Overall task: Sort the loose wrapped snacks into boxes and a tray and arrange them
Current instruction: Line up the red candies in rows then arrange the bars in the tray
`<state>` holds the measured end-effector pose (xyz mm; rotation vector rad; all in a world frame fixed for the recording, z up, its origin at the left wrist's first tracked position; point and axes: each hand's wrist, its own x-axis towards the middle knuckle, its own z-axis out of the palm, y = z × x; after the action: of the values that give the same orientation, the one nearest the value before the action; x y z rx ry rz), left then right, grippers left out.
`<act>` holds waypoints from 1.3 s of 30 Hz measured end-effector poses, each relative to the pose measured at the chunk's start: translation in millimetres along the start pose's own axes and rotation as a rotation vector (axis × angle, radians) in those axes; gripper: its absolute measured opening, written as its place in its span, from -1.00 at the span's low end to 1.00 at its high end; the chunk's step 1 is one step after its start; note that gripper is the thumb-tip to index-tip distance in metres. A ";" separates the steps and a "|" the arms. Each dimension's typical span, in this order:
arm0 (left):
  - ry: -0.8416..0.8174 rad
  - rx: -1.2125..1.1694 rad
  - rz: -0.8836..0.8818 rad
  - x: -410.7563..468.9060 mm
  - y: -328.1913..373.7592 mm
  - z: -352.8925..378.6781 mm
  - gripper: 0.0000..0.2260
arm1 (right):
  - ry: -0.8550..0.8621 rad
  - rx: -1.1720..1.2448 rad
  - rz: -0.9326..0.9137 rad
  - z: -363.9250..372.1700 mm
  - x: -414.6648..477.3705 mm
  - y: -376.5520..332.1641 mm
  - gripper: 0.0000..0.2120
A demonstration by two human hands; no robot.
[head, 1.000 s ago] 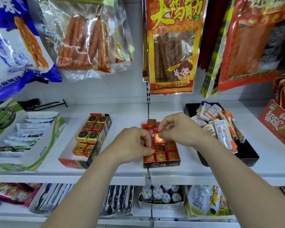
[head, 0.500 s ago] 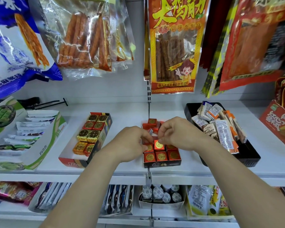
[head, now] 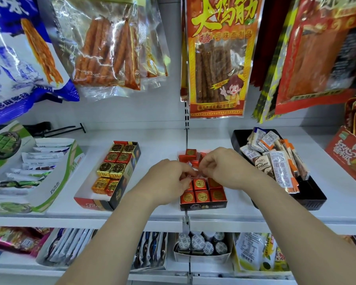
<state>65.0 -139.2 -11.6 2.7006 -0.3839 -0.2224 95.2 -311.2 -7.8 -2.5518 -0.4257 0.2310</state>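
Small red box [head: 202,205] sits at the white shelf's [head: 240,214] front lip, bare shelf either side. Over its rows, left hand [head: 169,182] and right hand [head: 224,167] meet, fingers curled: right pinches a red-wrapped square [head: 196,174]; left's grip is hidden.

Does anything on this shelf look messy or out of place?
Yes. Behind the neat front rows in the red box, several red squares lie tilted and jumbled. The bars in the black tray are heaped crisscross, not lined up.
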 end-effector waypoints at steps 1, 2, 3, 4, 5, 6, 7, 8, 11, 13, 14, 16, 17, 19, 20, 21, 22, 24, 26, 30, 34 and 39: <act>0.022 0.026 0.002 0.2 0.2 0.9 -0.72 | 0.010 -0.027 0.003 0.0 0.4 -0.2 -0.78; 0.041 0.051 0.004 0.4 0.7 1.8 -0.71 | 0.005 -0.050 0.006 0.3 0.6 -0.8 -0.76; 0.057 0.072 0.007 0.5 1.6 2.6 -0.70 | -0.009 -0.074 0.008 0.7 0.7 -2.0 -0.74; 0.068 0.088 0.007 1.2 2.4 3.4 -0.68 | -0.025 -0.101 0.007 1.3 0.7 -3.4 -0.73; 0.076 0.099 0.006 1.7 3.1 4.0 -0.67 | -0.037 -0.126 0.006 1.7 1.0 -5.2 -0.73; 0.082 0.103 0.002 2.9 3.5 4.6 -0.66 | -0.043 -0.138 0.006 2.0 1.2 -6.6 -0.73; 0.089 0.102 -0.003 3.5 3.7 5.0 -0.65 | -0.046 -0.131 0.008 2.4 1.7 -7.2 -0.74; 0.096 0.094 -0.011 4.3 3.5 5.4 -0.65 | -0.049 -0.109 0.012 2.9 2.4 -6.9 -0.74; 0.142 0.074 -0.022 6.8 1.3 6.7 -0.65 | -0.061 -0.034 0.015 4.7 3.4 -4.8 -0.73; 0.173 0.060 -0.022 7.4 0.2 7.2 -0.67 | -0.069 0.037 0.011 5.0 4.0 -3.6 -0.74; 0.184 0.053 -0.022 7.5 -0.1 7.4 -0.68 | -0.063 0.073 0.015 4.6 3.8 -3.3 -0.75; 0.210 0.039 -0.016 7.9 -0.1 8.3 -0.72 | 0.004 0.139 0.049 2.8 4.5 -0.1 -0.79; 0.227 0.026 -0.010 8.4 0.6 8.5 -0.74 | 0.074 0.151 0.068 1.2 5.4 2.5 -0.80; 0.267 -0.020 -0.010 11.1 2.0 8.7 -0.76 | 0.226 0.110 0.096 -1.2 7.6 8.7 -0.81; 0.289 -0.049 -0.019 12.9 2.6 8.4 -0.77 | 0.266 0.088 0.109 -1.6 8.6 11.4 -0.83; 0.313 -0.082 -0.030 15.2 3.2 8.2 -0.77 | 0.273 0.065 0.126 -1.6 9.8 13.6 -0.83; 0.343 -0.117 -0.041 17.4 3.8 8.1 -0.76 | 0.260 0.029 0.141 -0.5 10.8 15.2 -0.80; 0.385 -0.151 -0.060 20.6 5.2 8.7 -0.74 | 0.215 -0.083 0.156 4.3 14.8 18.0 -0.71; 0.370 -0.119 -0.070 23.4 8.2 10.9 -0.70 | 0.191 -0.162 0.151 10.6 19.3 17.5 -0.65; 0.301 -0.016 -0.085 32.2 14.6 13.8 -0.64 | 0.181 -0.224 0.142 18.1 23.3 10.9 -0.68; 0.285 0.094 -0.089 42.3 16.8 14.2 -0.70 | 0.256 -0.238 0.161 20.2 22.7 8.3 -0.68; 0.260 0.072 -0.096 49.9 16.0 11.1 -0.72 | 0.309 -0.259 0.092 17.2 25.5 8.1 -0.76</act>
<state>106.4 -172.2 -20.0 2.7746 -0.1884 0.1178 116.9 -300.7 -28.6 -2.8005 -0.2310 -0.1976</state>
